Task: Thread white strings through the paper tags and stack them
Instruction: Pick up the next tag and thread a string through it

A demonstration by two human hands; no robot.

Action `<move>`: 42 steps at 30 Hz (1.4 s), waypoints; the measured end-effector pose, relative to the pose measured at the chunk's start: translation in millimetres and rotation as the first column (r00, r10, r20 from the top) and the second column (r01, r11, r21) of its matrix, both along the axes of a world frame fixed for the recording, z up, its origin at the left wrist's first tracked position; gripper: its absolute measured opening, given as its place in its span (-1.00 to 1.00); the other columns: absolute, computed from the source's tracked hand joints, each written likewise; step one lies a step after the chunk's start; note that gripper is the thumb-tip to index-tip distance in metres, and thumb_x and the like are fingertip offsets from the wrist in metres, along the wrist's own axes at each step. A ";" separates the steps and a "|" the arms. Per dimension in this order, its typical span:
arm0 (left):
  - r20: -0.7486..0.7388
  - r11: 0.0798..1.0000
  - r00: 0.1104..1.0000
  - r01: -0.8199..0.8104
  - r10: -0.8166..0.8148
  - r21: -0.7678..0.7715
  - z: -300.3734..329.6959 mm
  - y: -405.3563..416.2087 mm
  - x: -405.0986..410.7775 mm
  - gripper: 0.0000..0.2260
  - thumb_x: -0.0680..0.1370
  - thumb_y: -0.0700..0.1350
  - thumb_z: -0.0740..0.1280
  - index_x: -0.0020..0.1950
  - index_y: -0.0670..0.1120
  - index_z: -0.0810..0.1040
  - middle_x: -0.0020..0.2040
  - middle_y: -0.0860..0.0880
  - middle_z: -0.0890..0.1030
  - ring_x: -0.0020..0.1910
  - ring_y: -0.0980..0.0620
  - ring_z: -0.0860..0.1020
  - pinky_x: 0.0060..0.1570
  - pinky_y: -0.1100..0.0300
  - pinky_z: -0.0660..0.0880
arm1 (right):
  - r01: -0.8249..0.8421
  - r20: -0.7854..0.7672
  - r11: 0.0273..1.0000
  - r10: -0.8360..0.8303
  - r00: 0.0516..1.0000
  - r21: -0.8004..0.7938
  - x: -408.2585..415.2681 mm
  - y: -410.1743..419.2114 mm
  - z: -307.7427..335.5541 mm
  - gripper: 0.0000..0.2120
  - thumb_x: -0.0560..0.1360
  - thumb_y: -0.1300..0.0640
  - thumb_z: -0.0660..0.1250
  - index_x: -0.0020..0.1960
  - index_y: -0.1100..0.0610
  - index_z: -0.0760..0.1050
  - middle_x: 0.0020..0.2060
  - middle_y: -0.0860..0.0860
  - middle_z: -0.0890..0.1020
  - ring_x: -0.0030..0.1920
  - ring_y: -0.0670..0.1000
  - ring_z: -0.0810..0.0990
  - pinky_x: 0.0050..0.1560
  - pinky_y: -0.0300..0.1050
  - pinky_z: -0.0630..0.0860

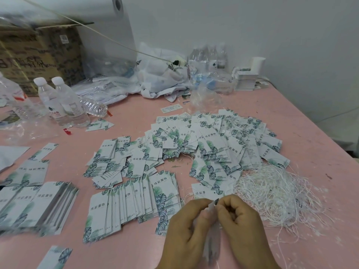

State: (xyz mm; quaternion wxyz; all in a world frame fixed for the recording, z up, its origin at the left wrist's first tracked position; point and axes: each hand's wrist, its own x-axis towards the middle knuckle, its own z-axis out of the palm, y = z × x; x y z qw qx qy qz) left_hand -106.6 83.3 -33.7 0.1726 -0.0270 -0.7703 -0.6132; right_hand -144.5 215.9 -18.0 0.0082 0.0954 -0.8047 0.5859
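Both my hands meet at the near edge of the pink table (136, 253). My left hand (186, 230) pinches a paper tag (212, 243) seen edge-on, its top corner poking up between the hands. My right hand (240, 226) has its fingers curled at that top corner; any string in its pinch is too fine to make out. A tangle of white strings (279, 195) lies just right of my hands. A wide heap of leaf-printed tags (209, 144) spreads behind. Fanned rows of tags (132, 202) lie left of my hands.
More tag stacks (38, 202) sit at the near left. Water bottles (62, 101) stand at the far left by a cardboard box (38, 55). Plastic bags and wrapped bottles (167, 72) crowd the back. The table's right edge (330, 140) drops off.
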 end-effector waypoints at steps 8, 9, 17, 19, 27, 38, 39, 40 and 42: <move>0.174 0.987 0.984 0.008 -0.037 0.161 1.3 -1.5 -7.9 -0.85 0.43 0.14 0.33 -0.17 0.12 0.65 -0.37 0.00 0.59 -0.38 0.14 0.49 -0.32 0.22 0.43 | -0.099 0.111 0.993 0.106 0.988 -0.067 -4.1 0.6 4.1 -0.80 0.46 0.25 0.41 -0.30 0.05 0.56 -0.49 -0.07 0.48 -0.45 -0.14 0.35 -0.41 -0.34 0.32; 0.182 0.985 0.983 0.003 -0.035 0.171 0.9 -1.8 -8.0 -0.85 0.43 0.15 0.33 -0.18 0.13 0.65 -0.38 0.01 0.59 -0.39 0.15 0.48 -0.34 0.23 0.43 | -0.109 0.118 0.992 0.116 0.986 -0.059 -4.1 0.6 4.5 -0.81 0.46 0.22 0.42 -0.30 0.05 0.56 -0.49 -0.07 0.49 -0.44 -0.14 0.37 -0.41 -0.34 0.34; 0.221 0.985 0.973 -0.094 0.061 0.143 0.1 -6.1 -9.0 -0.78 0.59 -0.21 0.35 -0.21 0.04 0.61 -0.47 0.02 0.54 -0.48 0.14 0.40 -0.43 0.32 0.32 | 0.134 0.463 0.817 0.176 0.869 -0.561 -18.2 4.8 -0.6 -0.91 0.48 0.30 0.32 -0.12 0.18 0.58 -0.35 0.11 0.44 -0.56 -0.07 0.23 -0.62 -0.29 0.14; 0.224 0.976 0.967 -0.154 0.118 0.152 1.5 -8.7 -9.4 -0.76 0.59 -0.26 0.33 -0.23 -0.03 0.60 -0.47 -0.02 0.53 -0.49 0.15 0.40 -0.45 0.37 0.31 | 0.311 0.543 0.601 0.251 0.801 -0.737 -26.0 9.8 -0.1 -0.92 0.42 0.29 0.29 -0.10 0.23 0.54 -0.33 0.08 0.49 -0.58 -0.12 0.25 -0.69 -0.32 0.14; 0.262 0.938 0.956 -0.208 0.134 0.279 7.5 -11.7 -11.5 -0.72 0.62 -0.23 0.27 -0.28 -0.07 0.55 -0.46 -0.08 0.50 -0.47 0.04 0.39 -0.47 0.32 0.30 | 0.279 0.400 0.484 0.166 0.902 -0.829 -24.5 13.1 0.0 -0.86 0.47 0.22 0.26 -0.12 0.15 0.60 -0.34 0.04 0.51 -0.45 -0.08 0.38 -0.51 -0.26 0.36; 0.287 0.927 0.955 -0.171 0.072 0.335 7.6 -6.2 -10.0 -0.76 0.63 -0.21 0.27 -0.23 -0.08 0.56 -0.47 -0.16 0.52 -0.51 0.10 0.42 -0.49 0.30 0.35 | 0.092 -0.422 0.952 0.043 0.906 0.293 0.1 -6.6 -10.1 -0.81 0.43 0.06 0.39 0.04 0.03 0.60 0.00 -0.24 0.40 0.01 -0.29 0.46 -0.02 -0.57 0.31; 0.287 0.926 0.956 -0.163 0.063 0.341 7.2 -5.5 -10.3 -0.75 0.64 -0.20 0.27 -0.23 -0.06 0.56 -0.41 -0.24 0.56 -0.49 0.07 0.44 -0.47 0.28 0.37 | 0.094 -0.426 0.953 0.039 0.904 0.287 -0.8 -5.1 -10.5 -0.80 0.43 0.10 0.39 0.05 0.03 0.59 0.01 -0.23 0.40 0.03 -0.27 0.47 0.00 -0.56 0.32; 0.285 0.923 0.957 -0.162 0.060 0.348 6.9 -5.2 -10.5 -0.74 0.64 -0.19 0.26 -0.24 -0.05 0.56 -0.35 -0.27 0.60 -0.47 0.05 0.46 -0.46 0.27 0.38 | 0.093 -0.441 0.954 0.043 0.897 0.283 -1.7 -4.4 -10.3 -0.79 0.43 0.13 0.39 0.06 0.03 0.59 0.01 -0.20 0.41 0.03 -0.23 0.49 0.00 -0.54 0.34; 0.283 0.909 0.956 -0.178 0.070 0.377 5.8 -6.3 -11.2 -0.76 0.64 -0.20 0.25 -0.21 -0.07 0.55 -0.35 -0.20 0.63 -0.48 0.08 0.45 -0.47 0.32 0.37 | 0.091 -0.491 0.955 0.062 0.869 0.282 -3.3 -5.1 -9.6 -0.81 0.42 0.24 0.37 0.00 0.05 0.62 -0.03 -0.15 0.46 -0.02 -0.14 0.52 -0.05 -0.41 0.42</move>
